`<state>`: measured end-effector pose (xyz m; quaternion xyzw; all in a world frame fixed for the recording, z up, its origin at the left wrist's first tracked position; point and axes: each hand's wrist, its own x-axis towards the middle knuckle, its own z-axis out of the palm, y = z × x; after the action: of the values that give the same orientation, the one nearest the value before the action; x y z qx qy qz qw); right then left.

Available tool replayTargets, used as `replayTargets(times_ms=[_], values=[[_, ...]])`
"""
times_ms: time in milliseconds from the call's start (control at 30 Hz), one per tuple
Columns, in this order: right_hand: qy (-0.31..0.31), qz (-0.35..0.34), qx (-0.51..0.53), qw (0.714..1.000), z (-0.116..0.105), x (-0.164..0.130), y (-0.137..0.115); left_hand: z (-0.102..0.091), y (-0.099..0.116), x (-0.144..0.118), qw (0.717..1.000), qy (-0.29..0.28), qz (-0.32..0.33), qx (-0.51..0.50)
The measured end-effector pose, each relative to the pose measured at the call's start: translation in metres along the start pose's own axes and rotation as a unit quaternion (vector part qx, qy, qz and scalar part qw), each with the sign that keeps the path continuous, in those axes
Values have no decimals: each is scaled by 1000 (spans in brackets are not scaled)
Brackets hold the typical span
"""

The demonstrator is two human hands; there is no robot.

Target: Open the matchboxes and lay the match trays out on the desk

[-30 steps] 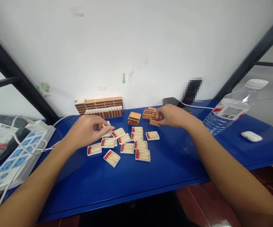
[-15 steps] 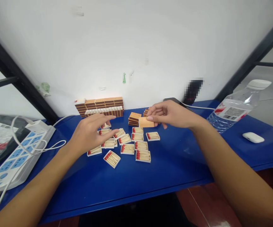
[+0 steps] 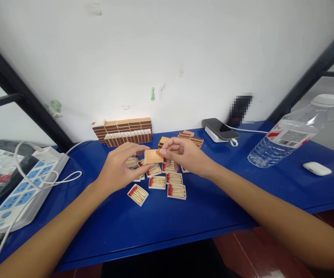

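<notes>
orange matchbox point(image 3: 153, 156) up above the blue tabletop point(image 3: 161, 224)

the right hand point(image 3: 185, 156) has its thumb and fingers clamped on the right end of the matchbox, over the middle of the tabletop. the left hand point(image 3: 122, 164) has thumb and forefinger apart at the lower and upper edges of the left end; whether they press on it, i cannot tell. below, white trays of red-tipped matches point(image 3: 138, 194) lie loosely grouped between the back and front edges, some partly hidden by the hands. a block of brown-sided matchboxes point(image 3: 126, 127) stands along the back edge, left of the middle; a smaller pile of boxes point(image 3: 194, 139) sits near that edge, behind the right hand. a phone point(image 3: 221, 128) lies farther right, a clear bottle point(image 3: 287, 135) beyond it. a power strip point(image 3: 24, 193) runs along the left edge.
</notes>
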<state>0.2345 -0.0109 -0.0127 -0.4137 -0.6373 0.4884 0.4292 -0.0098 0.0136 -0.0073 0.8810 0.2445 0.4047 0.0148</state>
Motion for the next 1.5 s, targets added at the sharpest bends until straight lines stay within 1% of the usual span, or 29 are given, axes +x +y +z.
replayTargets(times_ms=[100, 233, 333, 400, 433, 500, 567, 633, 733, 833, 1000, 1067, 1133, 1233, 1300, 1333, 1400, 1433, 1500], values=[[0, 14, 8, 1000, 3, -1, 2, 1, -1, -1, 999, 28, -10, 14], [-28, 11, 9, 1000, 5, -3, 4, 3, -5, -3, 1000, 21, -2, 6], [-7, 17, 16, 1000, 6, -3, 4, 3, -8, -4, 999, 28, 40, 6], [7, 36, 36, 999, 6, -3, 2, 4, -10, -4, 997, 35, 75, 8], [4, 49, 43, 998, 6, -3, 1, 4, -10, -4, 995, 34, 90, 8], [-22, 69, 39, 997, 5, -4, -2, 4, -10, -3, 993, 27, 114, 12], [-46, 61, 24, 997, 3, -4, -4, 4, -9, -2, 991, 24, 128, 21], [-50, 32, 24, 998, 0, -4, -4, 3, -9, -2, 992, 29, 117, 27], [-41, -25, 27, 998, -5, -2, -1, 0, -10, 0, 998, 33, 56, 20], [-38, -68, 24, 997, -8, 0, 3, -1, -11, 0, 1000, 20, 4, 6], [-41, -68, 20, 997, -6, 0, 5, -3, -12, 0, 1000, -17, -23, -11], [-35, -84, -25, 996, -9, 0, 3, -4, -12, 1, 999, -26, -22, -7], [-32, -101, -91, 990, -16, 0, -1, -7, -13, 2, 999, -34, -25, 3], [-21, -89, -157, 983, -38, 1, -9, -13, -19, 3, 998, -49, -46, 17], [17, -71, -188, 979, -56, 1, -13, -17, -24, 4, 996, -64, -60, 26], [39, -64, -218, 973, -65, 1, -15, -19, -27, 3, 995, -72, -62, 30], [65, -51, -300, 950, -80, 1, -16, -22, -32, 3, 994, -87, -61, 34], [69, -44, -344, 935, -86, 1, -15, -23, -34, 3, 993, -91, -59, 35], [58, -32, -414, 908, -92, 2, -11, -23, -36, 3, 994, -93, -55, 34]])
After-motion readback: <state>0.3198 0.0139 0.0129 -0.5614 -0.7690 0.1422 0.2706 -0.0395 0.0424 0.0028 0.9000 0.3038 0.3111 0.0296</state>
